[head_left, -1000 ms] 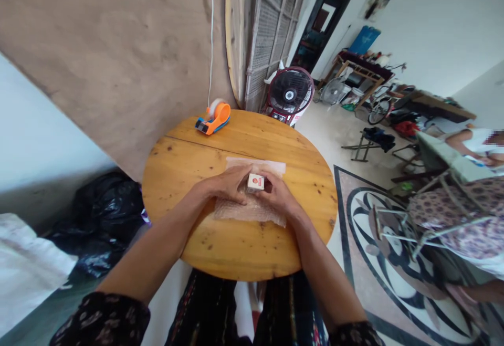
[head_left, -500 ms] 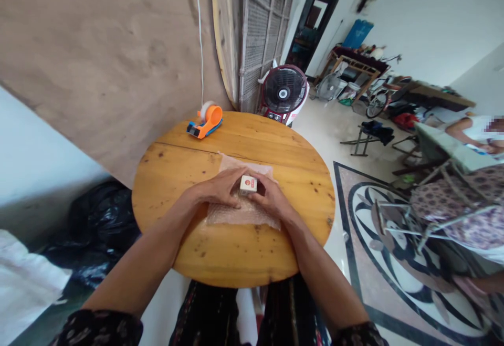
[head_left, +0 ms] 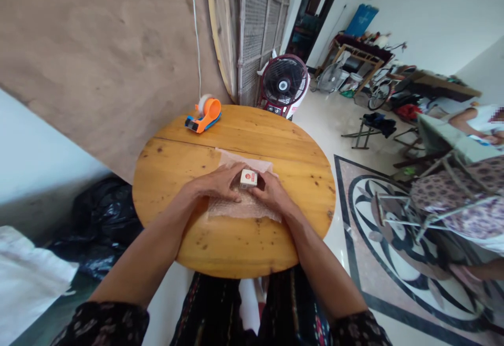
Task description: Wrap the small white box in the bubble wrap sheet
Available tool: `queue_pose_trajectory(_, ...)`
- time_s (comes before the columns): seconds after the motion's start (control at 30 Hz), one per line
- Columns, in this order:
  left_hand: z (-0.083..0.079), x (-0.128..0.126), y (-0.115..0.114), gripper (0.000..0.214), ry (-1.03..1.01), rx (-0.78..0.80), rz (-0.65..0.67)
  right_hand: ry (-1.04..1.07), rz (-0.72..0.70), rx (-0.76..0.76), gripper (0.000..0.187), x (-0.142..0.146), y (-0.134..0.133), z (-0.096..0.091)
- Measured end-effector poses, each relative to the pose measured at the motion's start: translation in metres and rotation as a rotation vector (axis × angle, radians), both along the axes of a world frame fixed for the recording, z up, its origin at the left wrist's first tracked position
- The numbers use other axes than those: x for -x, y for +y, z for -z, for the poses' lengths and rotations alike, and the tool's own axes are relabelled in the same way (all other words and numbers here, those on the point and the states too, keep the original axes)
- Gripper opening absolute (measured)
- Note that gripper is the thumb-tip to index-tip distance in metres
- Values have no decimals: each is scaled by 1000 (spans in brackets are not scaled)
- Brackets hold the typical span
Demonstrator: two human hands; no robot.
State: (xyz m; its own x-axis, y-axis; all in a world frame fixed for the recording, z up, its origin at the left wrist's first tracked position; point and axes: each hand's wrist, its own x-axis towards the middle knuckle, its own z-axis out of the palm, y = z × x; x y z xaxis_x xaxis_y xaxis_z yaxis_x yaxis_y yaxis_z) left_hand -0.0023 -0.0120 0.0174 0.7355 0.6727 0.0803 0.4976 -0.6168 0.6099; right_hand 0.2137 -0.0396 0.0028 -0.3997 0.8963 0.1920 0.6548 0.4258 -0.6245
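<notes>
A small white cardboard box [head_left: 248, 178] with a red print on top stands on a sheet of bubble wrap [head_left: 244, 210]. My right hand [head_left: 272, 191] curls round the box's right side, its thumb at the front and its fingers mostly hidden behind. On the other side my left hand [head_left: 223, 182] lies on the wrap with thumb and fingers spread apart. Its fingertips reach the box's back left corner; whether they touch it I cannot tell. The wrap lies flat under both hands.
An orange and blue tape dispenser [head_left: 203, 116] stands at the far left of the round wooden table [head_left: 236, 254]. Behind the table is a fan [head_left: 284, 84]. Black plastic bags [head_left: 103, 220] lie at the left. Another person [head_left: 478, 125] sits at the right by a green table.
The view has shifted slightly, so the table sits a little higher in the picture. Both hands stay around the box, with hardly any movement.
</notes>
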Motion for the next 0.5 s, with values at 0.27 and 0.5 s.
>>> queue_pose_trajectory(0.27,-5,-2,-2,48,11,-14,-54,101,-22,-20,53,-1,0,2)
queue_pose_trajectory(0.5,-4,-6,2,57,-127,-35,7,480,-63,313,63,-8,5,7)
